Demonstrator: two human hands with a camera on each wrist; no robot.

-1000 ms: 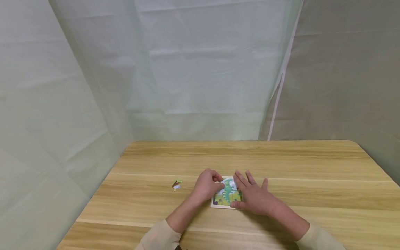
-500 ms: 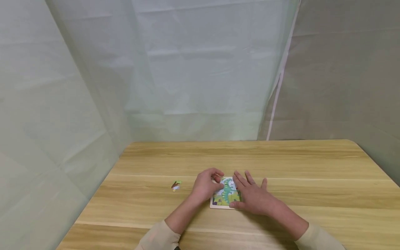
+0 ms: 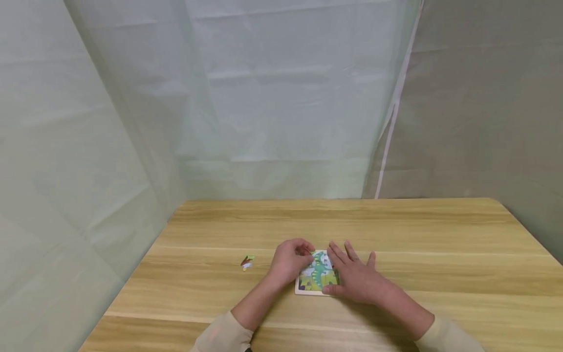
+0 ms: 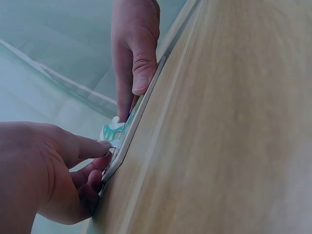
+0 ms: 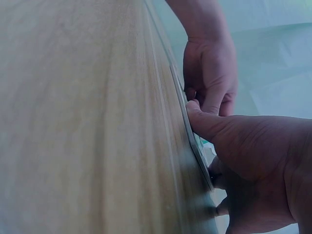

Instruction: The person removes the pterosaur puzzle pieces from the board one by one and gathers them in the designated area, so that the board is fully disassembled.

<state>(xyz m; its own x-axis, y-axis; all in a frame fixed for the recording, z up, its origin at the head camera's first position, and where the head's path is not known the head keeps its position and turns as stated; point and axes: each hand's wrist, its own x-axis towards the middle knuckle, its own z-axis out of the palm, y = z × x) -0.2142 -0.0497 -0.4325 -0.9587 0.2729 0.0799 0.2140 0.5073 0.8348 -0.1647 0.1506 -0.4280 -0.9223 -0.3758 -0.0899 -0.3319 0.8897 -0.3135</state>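
A small framed dinosaur jigsaw puzzle [image 3: 310, 293] lies on the wooden table with a green dinosaur picture inside a pale rim. At its left side my left hand [image 3: 288, 263] has thumb and fingers curled. In the left wrist view that hand pinches a white-and-teal puzzle piece [image 4: 112, 129], which stands tilted up from the board. My right hand [image 3: 358, 279] rests on the right side of the board, fingers spread and straight, thumb at the near edge. Both hands hide parts of the picture.
One loose puzzle piece [image 3: 247, 263], brown, green and white, lies on the table [image 3: 198, 283] left of the board. Pale cloth sheets [image 3: 281, 122] hang behind and to the left of the table.
The left thumb has shifted slightly at the board's left side. The right hand stays in place on the board, and the loose piece lies where it was.
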